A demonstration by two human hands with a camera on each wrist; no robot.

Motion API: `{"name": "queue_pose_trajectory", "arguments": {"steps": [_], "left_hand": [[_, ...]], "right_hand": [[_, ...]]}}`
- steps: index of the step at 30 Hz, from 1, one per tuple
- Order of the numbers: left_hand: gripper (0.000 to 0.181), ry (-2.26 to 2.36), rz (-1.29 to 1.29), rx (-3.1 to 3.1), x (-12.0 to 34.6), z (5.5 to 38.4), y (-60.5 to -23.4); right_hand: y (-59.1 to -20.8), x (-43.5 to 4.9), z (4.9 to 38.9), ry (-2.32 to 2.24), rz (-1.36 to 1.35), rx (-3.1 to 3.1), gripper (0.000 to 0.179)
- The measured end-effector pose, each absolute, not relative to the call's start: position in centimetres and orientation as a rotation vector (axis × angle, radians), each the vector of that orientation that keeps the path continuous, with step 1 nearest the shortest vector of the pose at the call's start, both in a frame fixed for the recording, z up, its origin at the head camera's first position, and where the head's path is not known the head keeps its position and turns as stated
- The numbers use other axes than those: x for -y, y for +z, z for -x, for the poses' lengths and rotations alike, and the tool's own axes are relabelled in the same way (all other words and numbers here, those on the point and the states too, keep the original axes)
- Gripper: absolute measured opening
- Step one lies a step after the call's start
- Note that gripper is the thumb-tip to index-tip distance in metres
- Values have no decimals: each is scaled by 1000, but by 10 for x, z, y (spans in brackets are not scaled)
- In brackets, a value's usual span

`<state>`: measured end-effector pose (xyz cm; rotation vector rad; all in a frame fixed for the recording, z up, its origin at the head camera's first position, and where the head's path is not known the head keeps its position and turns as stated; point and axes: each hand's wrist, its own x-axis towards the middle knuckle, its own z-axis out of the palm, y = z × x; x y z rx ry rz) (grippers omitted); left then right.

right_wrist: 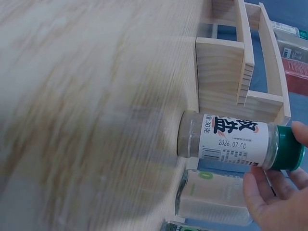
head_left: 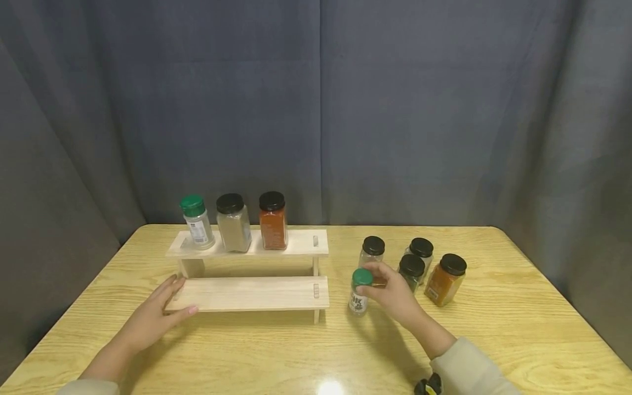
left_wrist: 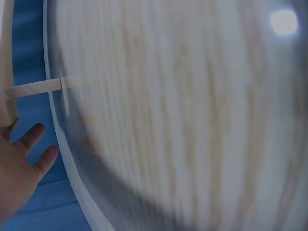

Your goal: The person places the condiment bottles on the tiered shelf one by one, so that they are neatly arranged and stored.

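Two hands; eight jars; one rack

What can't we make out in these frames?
- Head: lower part of the black-lidded jar behind the held shaker; the right hand and shaker block it.
- Head: print on the red jar; too small to read.
- Left wrist: rest of the left hand; cut off by the left edge.
- Right wrist: most of the lowest jar; cut off by the bottom edge.

Sleeves are beige; hands bare; right wrist wears a black, yellow-marked piece.
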<state>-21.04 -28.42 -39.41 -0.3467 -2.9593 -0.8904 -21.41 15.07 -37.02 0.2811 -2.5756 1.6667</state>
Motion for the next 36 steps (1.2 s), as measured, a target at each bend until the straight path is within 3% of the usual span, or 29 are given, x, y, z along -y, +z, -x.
{"name": "queue_pose_trajectory", "arguments": {"steps": [36], "left_hand": [[76,-988,332,2932,284,209,-396]], "right_hand": [[-339,-151,215,1718,-399,2461,42]]}}
